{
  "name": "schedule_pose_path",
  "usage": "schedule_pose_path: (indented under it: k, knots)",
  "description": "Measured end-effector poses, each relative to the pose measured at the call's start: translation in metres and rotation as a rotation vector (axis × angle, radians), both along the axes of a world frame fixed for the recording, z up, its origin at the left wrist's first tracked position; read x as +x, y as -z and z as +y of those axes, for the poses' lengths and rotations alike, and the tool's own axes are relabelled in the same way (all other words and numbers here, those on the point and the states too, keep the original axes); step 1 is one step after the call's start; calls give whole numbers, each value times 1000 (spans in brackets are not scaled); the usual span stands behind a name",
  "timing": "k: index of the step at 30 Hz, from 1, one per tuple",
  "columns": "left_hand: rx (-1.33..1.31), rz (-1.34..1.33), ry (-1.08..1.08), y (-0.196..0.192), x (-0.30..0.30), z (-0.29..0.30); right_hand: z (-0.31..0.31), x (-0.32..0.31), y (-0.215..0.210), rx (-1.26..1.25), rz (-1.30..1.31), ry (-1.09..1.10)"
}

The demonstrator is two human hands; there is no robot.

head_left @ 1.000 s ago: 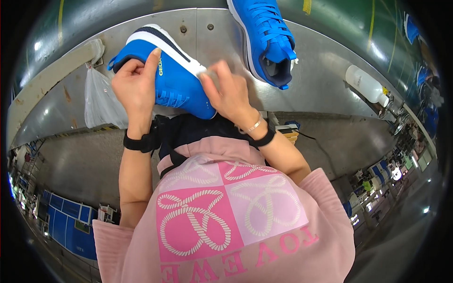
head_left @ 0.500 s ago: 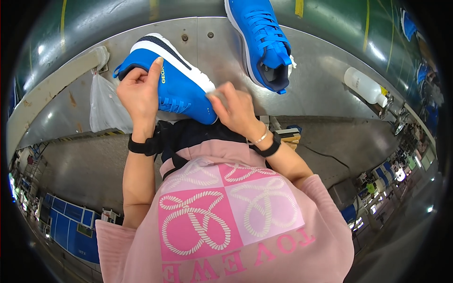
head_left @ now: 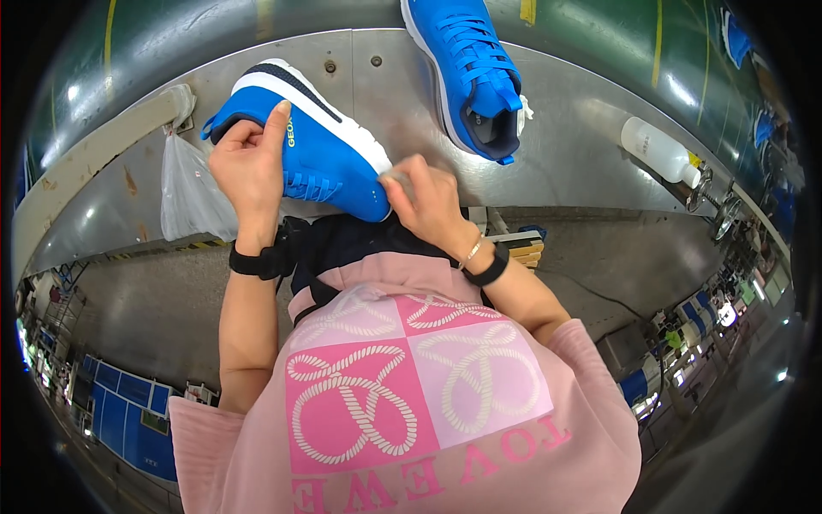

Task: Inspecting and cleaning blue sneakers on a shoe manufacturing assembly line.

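Observation:
A blue sneaker (head_left: 330, 163) with a white sole lies tilted on its side before me, its sole edge facing up and away. My left hand (head_left: 250, 167) is closed on the sneaker's collar, thumb on the outer side and fingers curled at the opening. At the toe, my right hand (head_left: 425, 199) has its fingers pinched together against the sole's edge. Something small and pale may be between those fingertips, but blur hides what it is. The matching blue sneaker (head_left: 479, 73) stands upright farther off, its heel toward me.
A metal work ledge (head_left: 565, 163) runs along a green conveyor belt (head_left: 591, 34). On the right lies a white plastic bottle (head_left: 655, 150) beside a metal clamp (head_left: 715, 204). A clear plastic bag (head_left: 193, 188) hangs from a beige bar (head_left: 103, 163) on the left.
My right hand stays at the sneaker's toe, its fingers slightly shifted along the sole edge. The whole view has slid a little; my left hand keeps its hold.

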State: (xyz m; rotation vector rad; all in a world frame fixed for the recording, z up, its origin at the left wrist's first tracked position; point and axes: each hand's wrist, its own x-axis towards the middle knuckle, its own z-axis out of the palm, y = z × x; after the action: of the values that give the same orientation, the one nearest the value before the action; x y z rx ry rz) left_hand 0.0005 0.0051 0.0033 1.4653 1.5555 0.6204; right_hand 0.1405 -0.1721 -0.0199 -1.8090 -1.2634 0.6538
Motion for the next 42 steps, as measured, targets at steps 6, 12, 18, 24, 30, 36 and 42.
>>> schedule_pose_path:
  k: [6, 12, 18, 24, 30, 36, 42]
  knots:
    - [34, 88, 19, -4, 7, 1, 57, 1, 1, 40, -92, 59]
    - [5, -5, -11, 1, -9, 0, -21, 6, -5, -92, -9, -40]
    - [-16, -113, -8, 4, -19, -2, -14, 17, -8, -261, 284, 161]
    - [-52, -121, -2, 4, -21, -1, 19, 3, -10, -142, 354, 164]
    - [-43, -88, -4, 3, -18, 1, -8, 7, -19, -368, 340, -1]
    - [-40, -64, -6, 3, -16, 2, 37, -2, -13, -87, 79, -28]
    - [-3, -70, -10, 3, -12, 0, 12, 1, -15, -78, 45, -87]
